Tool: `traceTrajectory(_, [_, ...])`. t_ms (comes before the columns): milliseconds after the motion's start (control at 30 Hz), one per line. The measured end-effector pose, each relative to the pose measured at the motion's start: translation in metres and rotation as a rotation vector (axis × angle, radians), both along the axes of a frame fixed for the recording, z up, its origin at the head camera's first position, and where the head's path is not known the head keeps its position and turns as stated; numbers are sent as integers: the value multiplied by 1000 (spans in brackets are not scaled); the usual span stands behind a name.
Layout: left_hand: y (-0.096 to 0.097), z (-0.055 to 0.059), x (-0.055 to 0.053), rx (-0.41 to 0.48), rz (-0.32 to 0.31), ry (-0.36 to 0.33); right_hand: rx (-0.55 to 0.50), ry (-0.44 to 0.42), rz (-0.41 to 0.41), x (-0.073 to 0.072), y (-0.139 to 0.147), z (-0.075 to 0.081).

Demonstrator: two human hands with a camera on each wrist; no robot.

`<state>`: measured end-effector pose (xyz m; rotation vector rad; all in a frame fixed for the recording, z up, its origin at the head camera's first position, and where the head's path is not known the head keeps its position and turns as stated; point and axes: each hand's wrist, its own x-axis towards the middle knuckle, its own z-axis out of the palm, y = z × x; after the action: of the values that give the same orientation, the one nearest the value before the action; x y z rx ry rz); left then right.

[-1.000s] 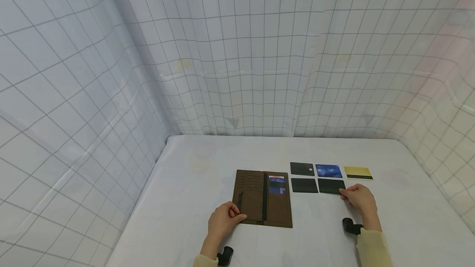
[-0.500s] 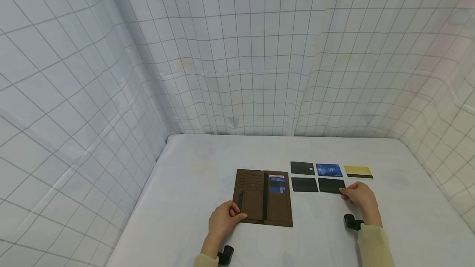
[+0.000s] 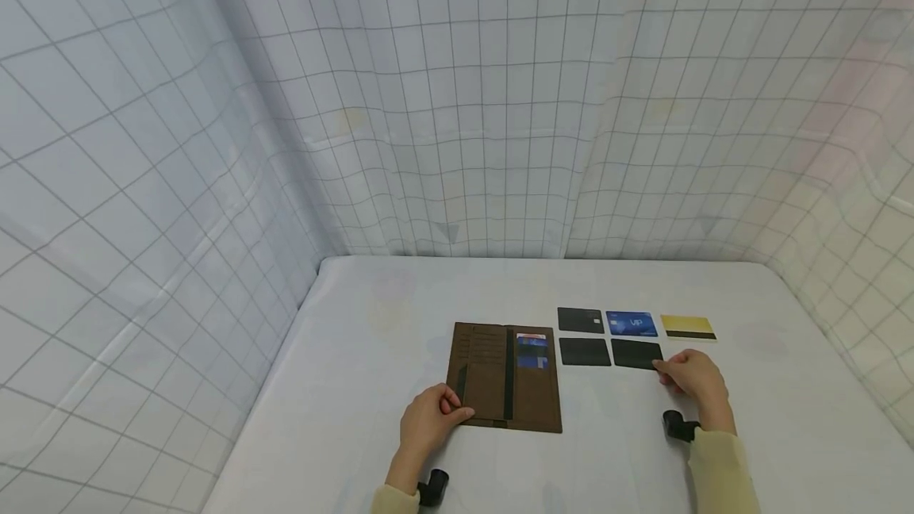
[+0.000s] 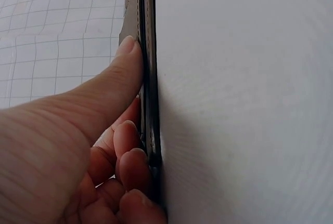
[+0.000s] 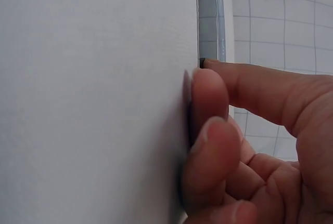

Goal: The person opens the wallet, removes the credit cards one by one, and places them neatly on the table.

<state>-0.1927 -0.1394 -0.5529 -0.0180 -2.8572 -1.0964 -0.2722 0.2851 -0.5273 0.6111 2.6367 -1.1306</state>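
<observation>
A brown bifold wallet [image 3: 533,399] lies unfolded on the table, a blue card [image 3: 531,351] showing in its right-hand slot. At the wallet's lower left corner my left hand [image 3: 427,421] holds it, thumb along the bottom edge and curled fingers at the left side. In the left wrist view the thumb [image 4: 117,76] lies against the stitched edge. My right hand [image 3: 696,381] pinches the near right corner of a black card [image 3: 635,353], which lies flat. In the right wrist view the thumb [image 5: 270,86] reaches to the card's edge, with the other fingers curled.
Beside the held card lies another black card [image 3: 585,352]. Behind them sit a dark card with a chip [image 3: 580,320], a blue VIP card [image 3: 631,324] and a yellow card [image 3: 685,325]. White gridded curtains [image 3: 457,101] enclose the white table [image 3: 357,355].
The view has tilted slightly, so everything sits a little higher in the frame. Both hands keep their places on the wallet and the black card.
</observation>
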Motion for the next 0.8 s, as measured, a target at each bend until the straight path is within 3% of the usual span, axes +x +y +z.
traceTrajectory(800, [1, 1, 0, 0, 9, -8, 22, 15, -3, 3, 0, -3])
